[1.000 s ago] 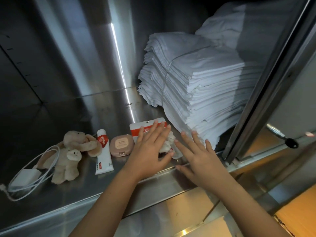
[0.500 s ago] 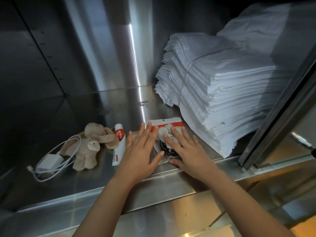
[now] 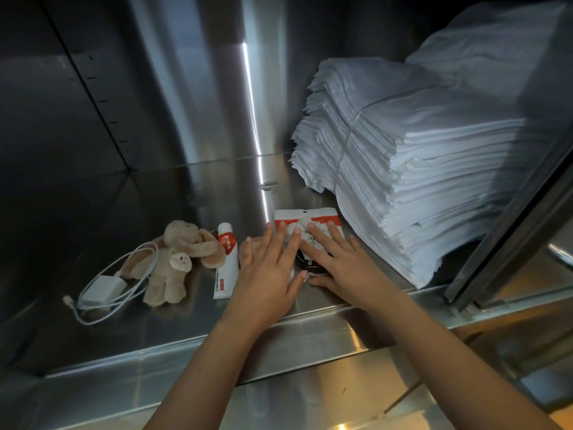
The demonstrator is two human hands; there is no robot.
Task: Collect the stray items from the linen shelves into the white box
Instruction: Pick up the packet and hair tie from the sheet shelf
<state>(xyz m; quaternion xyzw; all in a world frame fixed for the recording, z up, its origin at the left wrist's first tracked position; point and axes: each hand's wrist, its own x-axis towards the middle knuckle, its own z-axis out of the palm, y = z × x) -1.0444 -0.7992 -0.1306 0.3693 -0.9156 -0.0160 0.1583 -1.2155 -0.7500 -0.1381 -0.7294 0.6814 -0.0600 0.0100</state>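
Note:
Stray items lie along the front of a steel shelf (image 3: 186, 324). A red and white packet (image 3: 305, 216) has a white fluffy item (image 3: 302, 229) on it, and a small dark item (image 3: 305, 265) shows between my hands. My left hand (image 3: 266, 271) lies flat, fingers spread, on the left of this pile. My right hand (image 3: 344, 262) lies flat on its right, fingertips on the fluffy item. Further left are a red and white tube (image 3: 226, 265), a beige plush toy (image 3: 176, 262) and a white charger with its cable (image 3: 104, 288). The white box is out of view.
A tall tied stack of folded white linen (image 3: 418, 169) fills the right of the shelf, close to my right hand. A steel door frame (image 3: 508, 231) slants down at the right edge. Steel walls close the back and left.
My right hand has moved left from the shelf edge onto the fluffy item and packet. My left hand has slid left and now covers the round pink compact.

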